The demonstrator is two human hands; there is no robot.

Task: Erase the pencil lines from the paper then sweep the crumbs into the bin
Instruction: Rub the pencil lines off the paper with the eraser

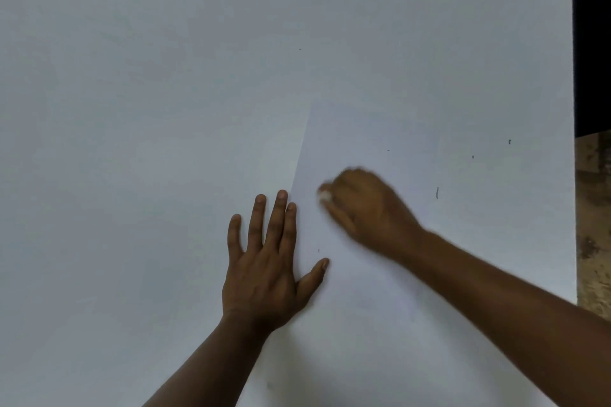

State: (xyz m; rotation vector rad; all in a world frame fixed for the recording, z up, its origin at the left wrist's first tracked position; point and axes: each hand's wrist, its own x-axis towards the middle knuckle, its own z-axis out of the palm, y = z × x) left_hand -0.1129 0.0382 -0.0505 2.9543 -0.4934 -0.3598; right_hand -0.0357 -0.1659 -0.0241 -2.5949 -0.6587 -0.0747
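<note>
paper [413, 102]: thin sheet lying flat on the white table [132, 109], its left edge running diagonally just beside the L fingertips
left hand [267, 261]: flat, fingers spread, nothing gripped; palm on the table right at the paper's edge, thumb over onto the sheet
right hand [367, 208]: on the paper just right of the L hand, blurry, curled closed around a small white eraser [325, 196] poking out at the fingertips
crumbs [437, 192]: few dark specks on the paper, further right of the R hand
pencil lines: can't rly make any out, too faint
bin: not in view
handling imo: paper's light + floppy, prob slides or wrinkles under rubbing, so pin it flat near the rubbed spot. eraser's small, pinch it low
</note>
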